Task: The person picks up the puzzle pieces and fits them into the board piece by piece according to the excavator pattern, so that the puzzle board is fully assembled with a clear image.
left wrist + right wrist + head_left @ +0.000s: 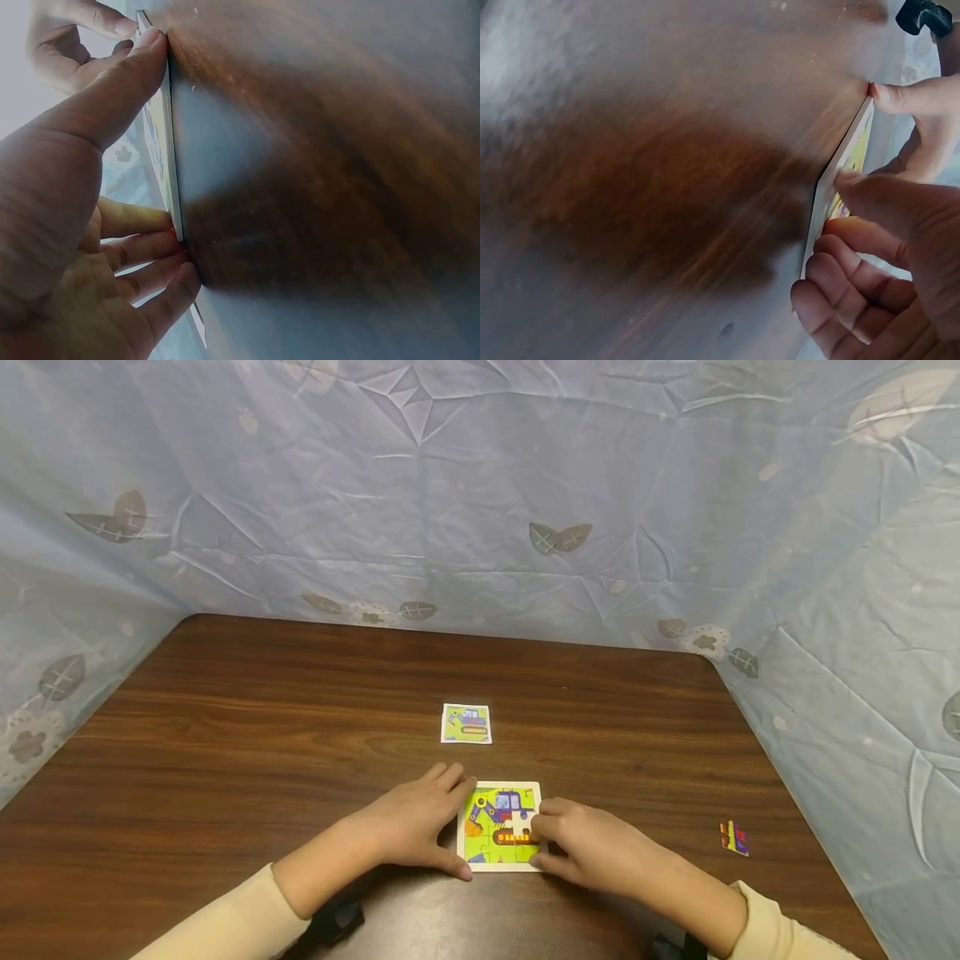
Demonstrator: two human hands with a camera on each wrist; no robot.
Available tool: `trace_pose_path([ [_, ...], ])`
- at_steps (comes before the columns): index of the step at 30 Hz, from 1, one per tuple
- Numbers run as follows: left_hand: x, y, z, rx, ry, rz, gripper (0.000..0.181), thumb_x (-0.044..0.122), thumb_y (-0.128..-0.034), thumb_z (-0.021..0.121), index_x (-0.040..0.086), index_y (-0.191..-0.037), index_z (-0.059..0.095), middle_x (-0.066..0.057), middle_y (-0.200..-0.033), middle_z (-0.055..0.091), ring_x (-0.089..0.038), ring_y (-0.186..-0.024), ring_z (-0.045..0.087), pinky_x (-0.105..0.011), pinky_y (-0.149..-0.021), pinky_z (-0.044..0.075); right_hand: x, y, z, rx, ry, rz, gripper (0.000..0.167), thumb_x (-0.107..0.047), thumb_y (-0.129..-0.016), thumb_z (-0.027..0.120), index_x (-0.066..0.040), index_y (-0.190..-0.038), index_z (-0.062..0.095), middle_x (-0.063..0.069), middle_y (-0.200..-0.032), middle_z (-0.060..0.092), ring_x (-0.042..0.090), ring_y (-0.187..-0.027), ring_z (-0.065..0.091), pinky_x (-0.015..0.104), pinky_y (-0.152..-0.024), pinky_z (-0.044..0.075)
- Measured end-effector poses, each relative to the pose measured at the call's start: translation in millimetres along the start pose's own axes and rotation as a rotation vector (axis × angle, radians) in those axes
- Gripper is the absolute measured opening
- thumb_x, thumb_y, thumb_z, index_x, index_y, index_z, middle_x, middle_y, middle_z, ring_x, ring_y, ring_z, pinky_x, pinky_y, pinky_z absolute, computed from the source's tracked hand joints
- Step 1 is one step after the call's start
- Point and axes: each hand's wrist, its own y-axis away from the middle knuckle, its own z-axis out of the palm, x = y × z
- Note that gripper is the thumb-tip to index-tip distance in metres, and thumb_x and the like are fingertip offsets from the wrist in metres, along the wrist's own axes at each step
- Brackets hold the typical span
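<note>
A square jigsaw puzzle of a purple digger on green, set in a pale-rimmed tray, lies flat on the table between both hands. A whitish gap shows right of its middle. My left hand holds the left side, thumb at the near corner and fingers at the far one. On the right side, my right hand has its thumb on the rim near the front corner. Its index finger bends over the edge and the other fingers curl beside it; whether a piece lies under them is hidden.
Beyond the puzzle lies a small picture card showing a similar digger. A loose puzzle piece, multicoloured, sits far right near the edge of the brown wooden table. Patterned cloth hangs around the back and sides.
</note>
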Motion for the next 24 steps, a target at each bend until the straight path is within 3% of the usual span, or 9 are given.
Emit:
trace_pose_path([
  [9, 0.1, 0.5, 0.8, 0.012, -0.009, 0.01, 0.111, 0.067, -0.0756, 0.084, -0.002, -0.154, 0.045, -0.012, -0.146, 0.051, -0.024, -0.131, 0.05, -0.042, -0.106, 0.055, 0.8, -2.3, 0.4, 0.014, -0.198, 0.095, 0.013, -0.02, -0.092, 0.082, -0.016, -0.087, 0.07, -0.01, -0.086, 0.063, -0.005, -0.072, 0.049, 0.016, -0.062, 0.047],
  [15, 0.3, 0.6, 0.6, 0.017, -0.018, 0.019, 0.111, 0.068, -0.0757, 0.084, -0.002, -0.154, 0.046, -0.011, -0.143, 0.052, -0.022, -0.127, 0.051, -0.041, -0.104, 0.056, -1.0, 0.4, 1.4, 0.018, -0.145, 0.125, 0.016, -0.025, -0.093, 0.081, -0.019, -0.083, 0.069, -0.012, -0.081, 0.057, -0.003, -0.068, 0.044, 0.017, -0.059, 0.042],
  [24, 1.1, 0.8, -0.1, 0.009, -0.014, 0.008, 0.111, 0.068, -0.0755, 0.084, -0.001, -0.154, 0.045, -0.011, -0.144, 0.052, -0.023, -0.129, 0.05, -0.041, -0.104, 0.056, -0.4, 1.2, 3.3, 0.033, -0.107, 0.082, 0.016, -0.029, -0.095, 0.078, -0.021, -0.084, 0.07, -0.013, -0.081, 0.057, -0.004, -0.067, 0.042, 0.017, -0.058, 0.041],
])
